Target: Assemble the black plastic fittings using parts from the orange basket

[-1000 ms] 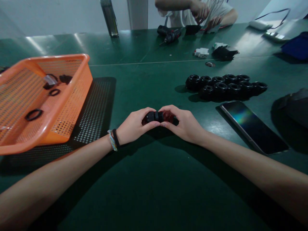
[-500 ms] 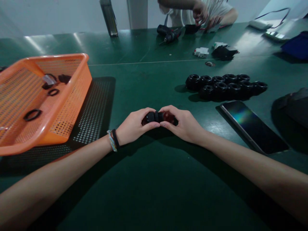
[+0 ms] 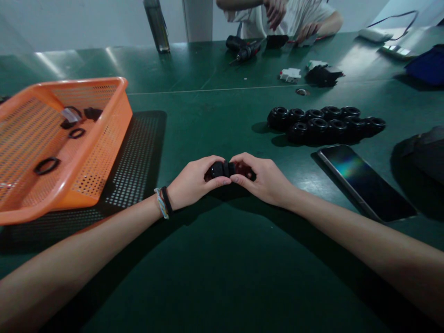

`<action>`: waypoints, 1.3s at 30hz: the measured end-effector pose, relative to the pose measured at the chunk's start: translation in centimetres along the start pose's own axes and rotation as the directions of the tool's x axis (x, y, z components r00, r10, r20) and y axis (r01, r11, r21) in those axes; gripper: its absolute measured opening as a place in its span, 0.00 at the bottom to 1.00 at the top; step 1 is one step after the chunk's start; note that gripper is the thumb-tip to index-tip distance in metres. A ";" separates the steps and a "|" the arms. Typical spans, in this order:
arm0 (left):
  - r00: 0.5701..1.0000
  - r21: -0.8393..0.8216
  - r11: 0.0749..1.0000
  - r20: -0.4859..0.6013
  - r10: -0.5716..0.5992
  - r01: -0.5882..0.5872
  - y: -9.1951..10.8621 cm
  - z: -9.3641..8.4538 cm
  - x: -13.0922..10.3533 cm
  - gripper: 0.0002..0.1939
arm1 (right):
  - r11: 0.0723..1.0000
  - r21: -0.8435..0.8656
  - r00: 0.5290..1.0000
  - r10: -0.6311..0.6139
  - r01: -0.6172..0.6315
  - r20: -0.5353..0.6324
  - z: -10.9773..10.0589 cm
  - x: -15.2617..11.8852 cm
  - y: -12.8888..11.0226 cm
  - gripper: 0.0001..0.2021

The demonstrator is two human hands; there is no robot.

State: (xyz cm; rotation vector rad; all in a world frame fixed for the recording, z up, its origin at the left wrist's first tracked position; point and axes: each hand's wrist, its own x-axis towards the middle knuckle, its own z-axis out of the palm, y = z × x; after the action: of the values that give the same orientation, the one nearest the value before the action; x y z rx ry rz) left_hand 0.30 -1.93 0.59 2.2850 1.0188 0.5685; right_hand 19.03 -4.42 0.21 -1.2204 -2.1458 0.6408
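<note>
Near the middle of the green table [image 3: 225, 259], both of my hands are closed around one small black part [image 3: 219, 169]. My left hand [image 3: 194, 181] grips its left end between thumb and fingers. On its right side, my right hand [image 3: 262, 179] pinches it, with the thumb tips almost touching. My fingers hide much of the part. Behind and to the right stand several black round parts [image 3: 317, 126] in two rows. An orange basket [image 3: 114, 138] at the left holds black rings [image 3: 47, 165] and other small black pieces.
A phone [image 3: 367, 182] lies right of my right hand, beside a dark object [image 3: 426, 152]. Farther back are a drill [image 3: 247, 51], white blocks [image 3: 290, 75], a black piece [image 3: 323, 75] and a bottle [image 3: 157, 25]. A person's hands [image 3: 275, 11] work across the table.
The other person's raised hand has moved left and up, away from the black object at the far edge. My hands and the part between them have barely moved.
</note>
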 end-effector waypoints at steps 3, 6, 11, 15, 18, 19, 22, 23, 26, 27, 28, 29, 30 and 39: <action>1.000 0.001 1.000 0.003 -0.001 0.001 0.0 0.0 0.0 0.15 | 1.000 -0.002 1.000 0.006 -0.006 0.005 0.0 0.0 0.0 0.07; 1.000 -0.002 1.000 0.003 0.006 -0.006 0.0 -0.1 0.0 0.15 | 1.000 -0.003 1.000 0.006 -0.006 0.009 0.0 0.0 0.0 0.07; 1.000 0.010 1.000 0.006 0.010 -0.010 0.0 -0.1 0.0 0.15 | 1.000 -0.010 1.000 0.004 -0.004 0.009 0.0 0.1 0.0 0.08; 1.000 0.009 1.000 0.012 -0.006 0.006 0.0 0.0 0.0 0.15 | 1.000 -0.009 1.000 -0.009 0.009 0.000 0.0 0.0 0.0 0.07; 1.000 -0.017 1.000 0.013 -0.008 0.008 0.0 -0.1 0.0 0.15 | 0.999 0.009 0.998 -0.050 0.051 -0.044 0.1 -0.2 0.1 0.09; 1.000 -0.026 1.000 0.009 -0.010 0.010 0.0 -0.1 0.0 0.15 | 0.998 0.015 0.996 -0.064 0.065 -0.063 0.1 -0.3 0.2 0.10; 1.000 -0.047 0.999 0.003 -0.012 0.012 0.0 -0.1 0.0 0.15 | 0.996 0.016 0.991 -0.086 0.088 -0.100 0.3 -0.4 0.3 0.13; 1.000 -0.049 0.999 0.005 -0.013 0.013 -0.1 -0.1 0.0 0.15 | 0.996 0.011 0.991 -0.089 0.090 -0.100 0.3 -0.4 0.3 0.13; 1.000 -0.048 0.999 -0.001 -0.002 0.001 -0.1 -0.1 0.0 0.15 | 0.996 0.004 0.992 -0.091 0.091 -0.089 0.2 -0.4 0.2 0.12; 1.000 -0.049 0.999 -0.005 0.007 -0.007 -0.1 -0.1 0.0 0.15 | 0.996 0.005 0.993 -0.087 0.088 -0.082 0.2 -0.3 0.2 0.11; 1.000 -0.050 0.999 -0.010 0.014 -0.015 -0.2 -0.1 0.0 0.15 | 0.997 0.007 0.994 -0.081 0.082 -0.076 0.1 -0.3 0.1 0.11; 1.000 -0.049 0.999 -0.013 0.020 -0.021 -0.2 -0.1 0.0 0.15 | 0.997 0.008 0.995 -0.075 0.076 -0.071 0.1 -0.3 0.1 0.10; 1.000 -0.047 0.999 -0.014 0.023 -0.023 -0.2 0.0 0.0 0.15 | 0.997 0.008 0.995 -0.070 0.071 -0.068 0.1 -0.3 0.1 0.10; 1.000 -0.032 0.999 -0.007 0.027 -0.028 -0.2 -0.1 0.0 0.16 | 0.999 0.001 0.998 -0.041 0.042 -0.050 0.0 -0.3 0.0 0.11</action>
State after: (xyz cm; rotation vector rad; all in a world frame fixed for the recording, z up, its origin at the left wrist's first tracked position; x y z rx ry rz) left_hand 0.15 -1.81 0.51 2.2735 0.9758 0.6003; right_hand 19.13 -4.63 0.09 -1.1755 -2.1230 0.5888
